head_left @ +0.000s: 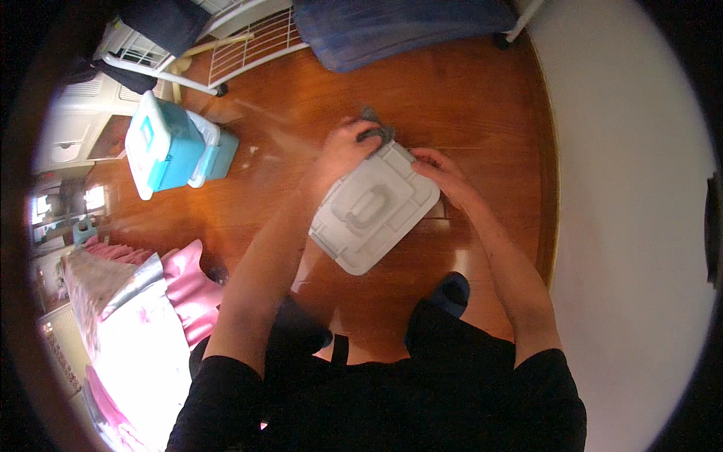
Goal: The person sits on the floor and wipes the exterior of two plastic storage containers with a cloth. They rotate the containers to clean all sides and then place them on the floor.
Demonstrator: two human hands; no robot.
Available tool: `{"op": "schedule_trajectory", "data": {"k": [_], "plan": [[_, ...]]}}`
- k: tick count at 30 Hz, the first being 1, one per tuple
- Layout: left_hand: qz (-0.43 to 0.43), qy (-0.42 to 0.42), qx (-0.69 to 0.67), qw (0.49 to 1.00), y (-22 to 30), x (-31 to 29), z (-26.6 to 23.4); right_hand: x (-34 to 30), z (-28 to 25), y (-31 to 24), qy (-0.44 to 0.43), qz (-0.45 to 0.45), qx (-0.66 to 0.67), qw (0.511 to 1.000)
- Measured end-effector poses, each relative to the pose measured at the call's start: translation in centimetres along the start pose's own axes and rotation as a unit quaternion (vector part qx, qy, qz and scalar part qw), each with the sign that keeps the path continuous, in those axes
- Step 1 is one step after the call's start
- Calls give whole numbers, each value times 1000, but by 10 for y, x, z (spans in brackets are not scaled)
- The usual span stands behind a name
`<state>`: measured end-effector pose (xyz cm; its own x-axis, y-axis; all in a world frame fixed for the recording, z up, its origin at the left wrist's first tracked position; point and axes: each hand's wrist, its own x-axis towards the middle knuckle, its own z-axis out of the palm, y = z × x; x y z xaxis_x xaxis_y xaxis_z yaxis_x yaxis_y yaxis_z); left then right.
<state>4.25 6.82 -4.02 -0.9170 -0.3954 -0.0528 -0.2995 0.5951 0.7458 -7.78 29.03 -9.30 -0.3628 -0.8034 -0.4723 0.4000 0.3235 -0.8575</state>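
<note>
A white plastic storage box (pixel 395 192) with a lid and a moulded handle on top stands turned at an angle in front of me. My left hand (pixel 343 154) is closed on a dark grey cloth (pixel 374 124) at the far left edge of the box, the fingers bunched round it. My right hand (pixel 444 175) grips the far right corner of the lid, its fingertips bent over the edge. The box's sides are mostly hidden beneath the lid.
Two stacked teal boxes (pixel 169 143) with white lids stand to the left. A white wire rack (pixel 256 49) and blue fabric (pixel 399 30) are at the far side. A white wall (pixel 629 211) bounds the right. A bed with pink bedding (pixel 192 290) lies near left.
</note>
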Motion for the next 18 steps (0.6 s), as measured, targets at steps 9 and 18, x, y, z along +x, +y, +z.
{"op": "schedule_trajectory", "data": {"k": [9,18], "plan": [[5,31,-14,999,-16,0,22,-33,-11,-14,-35,14,-82,996],[56,-13,78,995,-11,6,-15,-23,-2,6,34,-27,-93,995]]}}
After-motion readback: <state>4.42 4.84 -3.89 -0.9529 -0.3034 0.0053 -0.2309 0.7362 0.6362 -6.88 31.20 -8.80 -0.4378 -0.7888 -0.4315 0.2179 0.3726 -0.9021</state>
